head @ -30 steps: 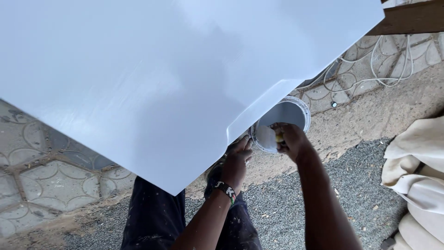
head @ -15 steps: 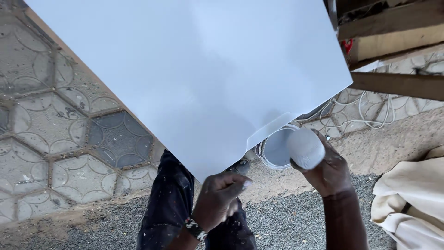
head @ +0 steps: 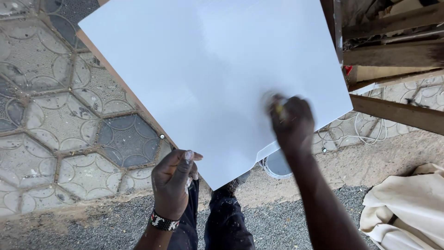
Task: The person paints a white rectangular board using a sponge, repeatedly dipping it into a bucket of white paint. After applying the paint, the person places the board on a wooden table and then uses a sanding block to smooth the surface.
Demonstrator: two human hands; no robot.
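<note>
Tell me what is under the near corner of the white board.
A white paint bucket shows partly below the white board; its far side is covered. The person's shoe peeks out too. The ground beneath the board is hidden.

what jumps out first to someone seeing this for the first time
A big white painted board fills the upper middle, tilted over patterned paving. The right hand presses something pale and blurred, with a yellow bit, on the board's lower right. The left hand, above a beaded wristband, hangs near the board's bottom corner.
</note>
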